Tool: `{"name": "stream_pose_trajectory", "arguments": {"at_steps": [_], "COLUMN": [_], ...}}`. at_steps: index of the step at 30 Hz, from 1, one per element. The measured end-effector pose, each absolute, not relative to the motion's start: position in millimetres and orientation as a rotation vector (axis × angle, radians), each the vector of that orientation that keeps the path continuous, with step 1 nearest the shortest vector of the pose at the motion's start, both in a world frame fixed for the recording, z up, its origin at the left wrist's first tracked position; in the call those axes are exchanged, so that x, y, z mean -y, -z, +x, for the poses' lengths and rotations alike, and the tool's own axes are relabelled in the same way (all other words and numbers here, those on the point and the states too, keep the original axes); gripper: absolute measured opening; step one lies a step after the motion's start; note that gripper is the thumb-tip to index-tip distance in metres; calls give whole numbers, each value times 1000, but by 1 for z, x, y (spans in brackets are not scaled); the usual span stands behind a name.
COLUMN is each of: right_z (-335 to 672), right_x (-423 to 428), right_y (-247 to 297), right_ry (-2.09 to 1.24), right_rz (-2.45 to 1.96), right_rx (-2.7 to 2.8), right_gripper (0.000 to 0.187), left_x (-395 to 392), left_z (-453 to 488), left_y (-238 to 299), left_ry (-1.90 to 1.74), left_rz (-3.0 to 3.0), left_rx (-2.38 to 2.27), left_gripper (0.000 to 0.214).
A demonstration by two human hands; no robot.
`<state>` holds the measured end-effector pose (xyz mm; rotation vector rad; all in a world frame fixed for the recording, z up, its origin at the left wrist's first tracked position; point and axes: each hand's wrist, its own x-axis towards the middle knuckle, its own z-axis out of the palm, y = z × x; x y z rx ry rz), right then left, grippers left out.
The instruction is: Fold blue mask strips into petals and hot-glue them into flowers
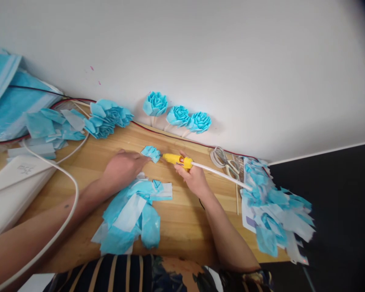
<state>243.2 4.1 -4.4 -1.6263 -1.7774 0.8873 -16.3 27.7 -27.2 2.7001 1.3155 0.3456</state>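
Observation:
My left hand point(123, 167) rests on the wooden table point(185, 227), fingers pinched on a small folded blue fabric piece point(151, 153). My right hand point(194, 177) grips a yellow glue gun point(178, 159) with a white glue stick trailing to the right; its nozzle points left, close to the blue piece. Just below the hands lies a heap of blue and white cut fabric pieces point(134, 217). Three finished blue fabric roses point(178, 113) lean against the white wall behind.
Scissors point(226, 161) lie at the right by the wall, beside a pile of blue scraps point(273, 211) at the table's right edge. More blue pieces point(108, 117) and stacked fabric point(9, 97) sit at left, with a white box point(15, 186) and a white cable point(69, 202).

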Motion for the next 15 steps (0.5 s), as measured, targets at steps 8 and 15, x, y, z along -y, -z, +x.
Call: {"name": "stream_pose_trajectory", "arguments": {"at_steps": [8,15], "right_z": [267,329], "right_x": [8,27], "right_y": [1,-8], "right_ry": [-57,-46], "right_rz": [-1686,-1856], "right_rx": [2403,2517], "right_gripper": [66,66], "left_x": [-28,-27], "left_z": [-17,-16], "left_y": [26,26], "left_ry": [-332,-340], "left_rz": [2674,2683], "left_rx": [-1303,-1340], "left_gripper": [30,31]}}
